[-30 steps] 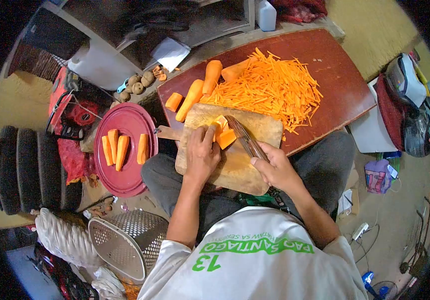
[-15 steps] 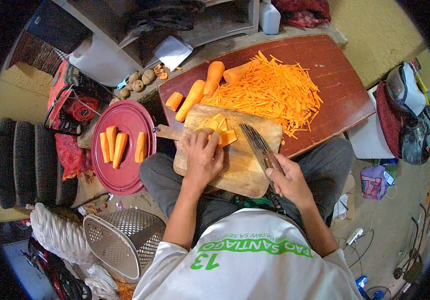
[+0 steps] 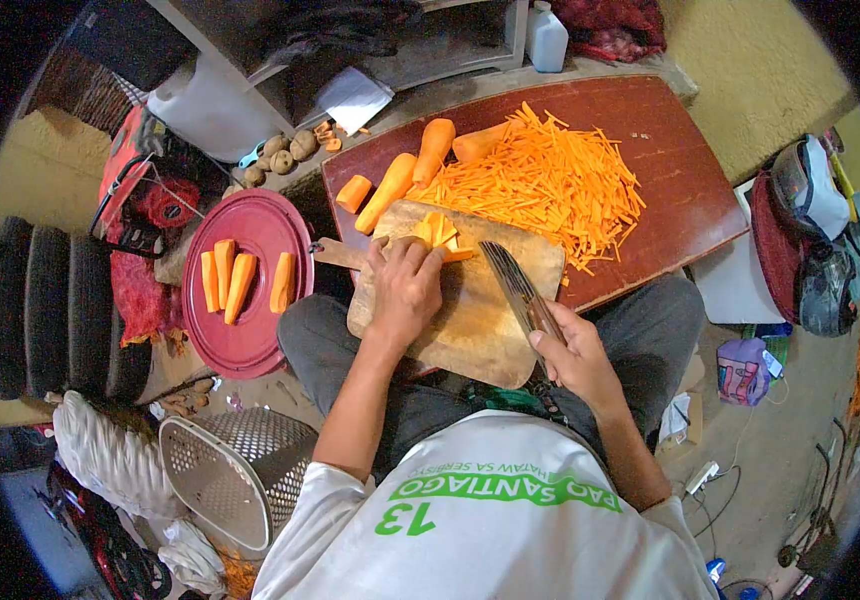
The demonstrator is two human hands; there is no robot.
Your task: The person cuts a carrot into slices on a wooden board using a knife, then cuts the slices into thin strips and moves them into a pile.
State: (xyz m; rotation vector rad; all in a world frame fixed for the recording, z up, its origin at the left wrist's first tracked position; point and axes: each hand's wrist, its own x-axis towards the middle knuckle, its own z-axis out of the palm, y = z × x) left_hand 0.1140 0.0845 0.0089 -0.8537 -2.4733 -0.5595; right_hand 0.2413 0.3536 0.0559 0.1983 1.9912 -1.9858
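Note:
A wooden cutting board [image 3: 470, 340] with a handle rests over my lap, its far edge on the red table. My left hand [image 3: 406, 285] lies on the board with its fingers bent at the near side of some cut carrot pieces [image 3: 437, 232]; whether it grips one is hidden. In my right hand [image 3: 572, 350] is a knife [image 3: 513, 283], its blade pointing away from me above the right part of the board, apart from the carrot pieces. Beyond the board lies a large heap of carrot strips [image 3: 550, 180], with peeled carrots [image 3: 387, 192] to its left.
A red table [image 3: 680, 150] bears the carrots. On the left, a round red lid [image 3: 250, 350] holds several carrot pieces. Potatoes [image 3: 303, 145] lie behind it. A perforated basket [image 3: 215, 480] stands at lower left, tyres [image 3: 48, 310] at far left. Cables [image 3: 715, 510] lie on the right floor.
My left hand has shifted slightly back and left on the board. The carrot pieces beside it have moved slightly away from me and now look more bunched. The knife has barely moved.

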